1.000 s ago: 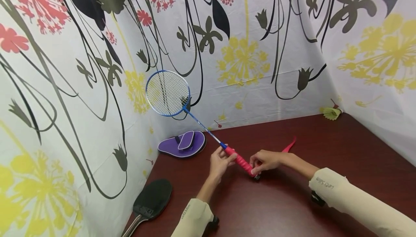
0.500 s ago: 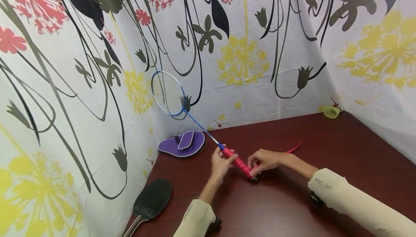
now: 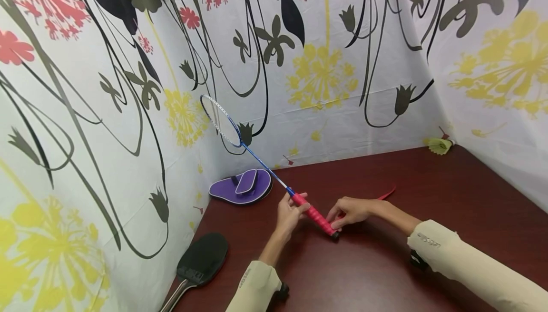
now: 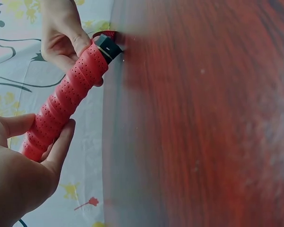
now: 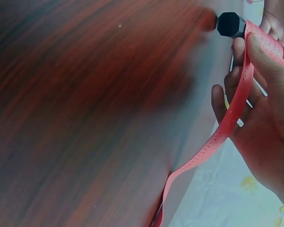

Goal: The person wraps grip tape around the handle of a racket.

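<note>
A blue and white badminton racket [image 3: 262, 161] slants up to the left, its head seen nearly edge-on. My left hand [image 3: 288, 214] holds its handle near the shaft, thumb and fingers around the wrapping. Overlapping turns of red perforated grip tape [image 4: 68, 92] cover the handle almost to the black butt end [image 5: 229, 24]. At that end my right hand [image 3: 351, 211] pinches the tape, thumb pressed on it. In the right wrist view, the loose tape strip [image 5: 227, 120] runs from under the thumb past the palm and down to the table.
On the dark red-brown table [image 3: 364, 269] lie a purple paddle case [image 3: 222, 193] at the back left and a black table tennis paddle [image 3: 203, 257] at the left. A yellow-green shuttlecock [image 3: 439, 145] sits in the far right corner. Flowered cloth [image 3: 325, 126] walls the back and sides.
The racket has turned about its shaft, so its head shows narrower, from nearly round to a thin oval. Both hands stay at the handle. The loose tape's visible end has shifted slightly.
</note>
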Tool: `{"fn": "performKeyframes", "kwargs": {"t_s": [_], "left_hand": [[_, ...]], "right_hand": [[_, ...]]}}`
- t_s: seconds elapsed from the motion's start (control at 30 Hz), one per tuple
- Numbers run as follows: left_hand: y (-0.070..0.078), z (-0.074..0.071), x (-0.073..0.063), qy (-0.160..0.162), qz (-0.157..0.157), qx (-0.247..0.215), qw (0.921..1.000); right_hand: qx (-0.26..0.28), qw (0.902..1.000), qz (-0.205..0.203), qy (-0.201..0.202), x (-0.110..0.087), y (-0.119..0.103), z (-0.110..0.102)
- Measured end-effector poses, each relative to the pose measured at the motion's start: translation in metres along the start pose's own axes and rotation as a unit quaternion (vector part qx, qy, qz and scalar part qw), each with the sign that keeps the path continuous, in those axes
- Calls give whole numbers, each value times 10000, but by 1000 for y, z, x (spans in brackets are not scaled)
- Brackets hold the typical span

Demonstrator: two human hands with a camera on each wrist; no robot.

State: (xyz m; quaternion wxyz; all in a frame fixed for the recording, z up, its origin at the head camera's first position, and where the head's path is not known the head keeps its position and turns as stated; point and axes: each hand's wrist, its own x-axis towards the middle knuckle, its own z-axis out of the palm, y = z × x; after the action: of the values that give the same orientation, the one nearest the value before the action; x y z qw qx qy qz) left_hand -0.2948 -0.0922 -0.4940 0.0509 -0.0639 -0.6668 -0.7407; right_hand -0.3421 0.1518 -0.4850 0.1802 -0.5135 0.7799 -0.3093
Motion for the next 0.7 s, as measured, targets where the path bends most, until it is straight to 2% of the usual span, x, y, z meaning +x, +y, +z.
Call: {"fn": "performKeyframes", "kwargs": {"t_s": [0.17, 0.4, 0.5, 0.6, 0.7], "left_hand": [[2, 0, 1, -44, 41, -14, 10000], [5, 3, -1, 131, 15, -18, 9999], [5, 4, -1, 330, 207, 399, 9984], [4, 5, -1, 654, 417, 1057, 9914], [3, 6, -2, 857, 553, 1404, 9848]], "right_hand": [[-38, 9999, -102, -9, 4, -6, 2], [-532, 9978, 246, 314, 6, -14, 5], [-690, 9960, 411, 402, 7, -16, 6], [-696, 9953, 485, 463, 9, -18, 9], [-723, 9945, 528, 548, 11, -19, 13]]}}
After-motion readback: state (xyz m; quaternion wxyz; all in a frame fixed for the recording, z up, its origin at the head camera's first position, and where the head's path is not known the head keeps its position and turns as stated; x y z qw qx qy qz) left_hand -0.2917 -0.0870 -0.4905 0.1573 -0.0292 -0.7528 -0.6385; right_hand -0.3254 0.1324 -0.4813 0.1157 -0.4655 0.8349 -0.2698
